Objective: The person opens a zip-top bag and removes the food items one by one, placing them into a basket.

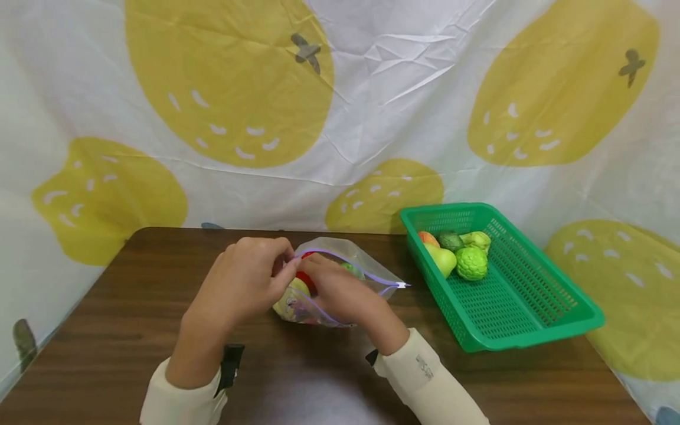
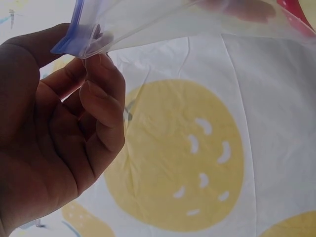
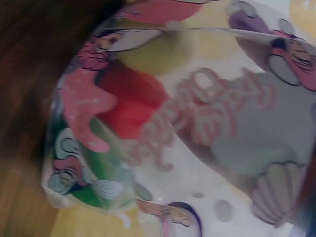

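Observation:
A clear zip bag (image 1: 366, 260) with a purple seal and a white slider (image 1: 401, 285) stands open at mid-table. My left hand (image 1: 241, 283) pinches the left end of its mouth between thumb and fingertips; the left wrist view shows that corner of the bag (image 2: 143, 22) at the fingertips. Inside the bag, my right hand (image 1: 340, 289) reaches past the seal, its fingertips hidden, beside a red item (image 1: 306, 283); I cannot tell whether it grips it. A pale yellow item (image 1: 298, 289) and a green one (image 3: 106, 163) also lie in the bag, which carries printed cartoon figures and pink lettering.
To the right of the bag stands a green plastic basket (image 1: 531, 340). Its left end holds a yellow-green pear (image 1: 443, 260), a bumpy green fruit (image 1: 471, 264) and several other pieces. Behind the brown wooden table (image 1: 133, 330) hangs a lemon-print cloth (image 1: 265, 195).

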`<state>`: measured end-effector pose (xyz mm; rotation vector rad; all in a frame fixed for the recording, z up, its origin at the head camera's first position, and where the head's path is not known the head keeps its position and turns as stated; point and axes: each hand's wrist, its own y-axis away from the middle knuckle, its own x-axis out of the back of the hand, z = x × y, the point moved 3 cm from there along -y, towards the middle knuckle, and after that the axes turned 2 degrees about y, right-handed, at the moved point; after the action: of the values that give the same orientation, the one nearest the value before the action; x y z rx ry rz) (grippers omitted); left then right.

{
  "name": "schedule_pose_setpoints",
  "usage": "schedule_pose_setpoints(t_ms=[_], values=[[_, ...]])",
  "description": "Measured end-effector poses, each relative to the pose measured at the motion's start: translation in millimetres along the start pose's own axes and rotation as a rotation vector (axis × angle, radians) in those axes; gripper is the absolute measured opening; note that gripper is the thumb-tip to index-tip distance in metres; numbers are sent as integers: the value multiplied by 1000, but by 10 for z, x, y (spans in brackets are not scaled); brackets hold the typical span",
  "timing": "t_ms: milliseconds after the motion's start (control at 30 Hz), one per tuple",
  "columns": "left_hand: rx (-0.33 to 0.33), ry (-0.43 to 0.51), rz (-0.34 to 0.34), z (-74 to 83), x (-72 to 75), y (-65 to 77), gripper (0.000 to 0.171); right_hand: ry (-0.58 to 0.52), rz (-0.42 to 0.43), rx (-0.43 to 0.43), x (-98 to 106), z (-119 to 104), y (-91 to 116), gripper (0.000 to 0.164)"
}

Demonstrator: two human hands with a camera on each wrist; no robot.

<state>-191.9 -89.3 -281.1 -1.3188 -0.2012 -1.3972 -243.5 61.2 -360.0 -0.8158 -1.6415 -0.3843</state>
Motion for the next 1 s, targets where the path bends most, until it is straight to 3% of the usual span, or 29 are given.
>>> schedule_pose_setpoints(t_ms=[367, 500, 733, 1000], values=[[0, -5, -40, 8, -55, -5, 8, 58, -81, -4, -280, 56, -68, 67], [-4, -13, -46, 10, -76, -5, 8, 100, -78, -21, -340, 54, -90, 65], [-5, -20, -56, 19, -93, -12, 8, 54, -133, -127, -434, 95, -120, 58], [-1, -13, -71, 29, -118, -22, 10, 87, -136, -101, -446, 95, -90, 55]])
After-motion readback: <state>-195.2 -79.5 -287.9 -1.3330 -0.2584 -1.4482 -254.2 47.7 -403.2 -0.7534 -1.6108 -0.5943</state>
